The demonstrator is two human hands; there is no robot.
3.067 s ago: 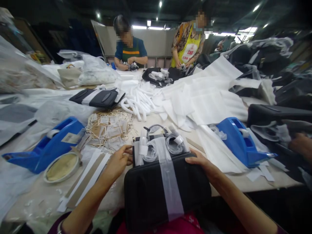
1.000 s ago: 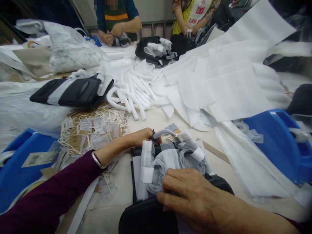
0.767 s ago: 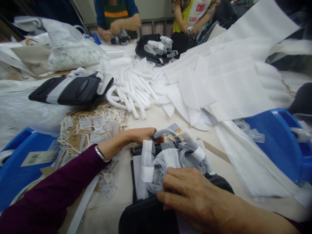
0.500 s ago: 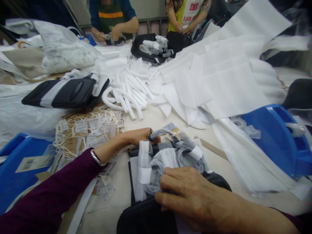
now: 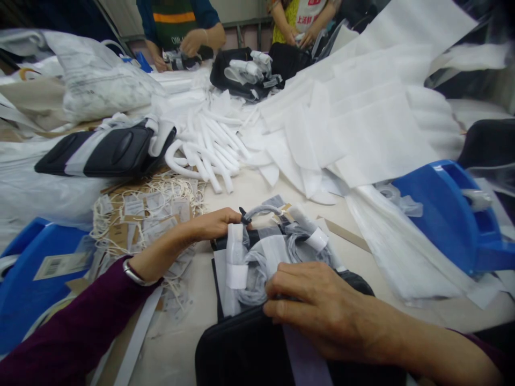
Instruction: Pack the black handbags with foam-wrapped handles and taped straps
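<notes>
Two blue tape dispensers [image 5: 450, 214] [image 5: 28, 279], three black bags [image 5: 257, 348] [image 5: 104, 155] [image 5: 233, 72] and two co-workers [image 5: 177, 21] [image 5: 300, 16] show.

The person wears dark maroon long sleeves [image 5: 60, 332] on both arms. A slim silver bracelet [image 5: 134, 274] circles the wrist of the bare left hand [image 5: 213, 224]; the right hand [image 5: 322, 313] is bare too.

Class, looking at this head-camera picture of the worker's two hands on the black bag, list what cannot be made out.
- Head view: right hand covers the black bag's top edge.
- Bag's lower part: cut off by the bottom edge.
- Left hand: fingertips hidden behind the wrapped handles.
- Hang tags: print too small.
</notes>
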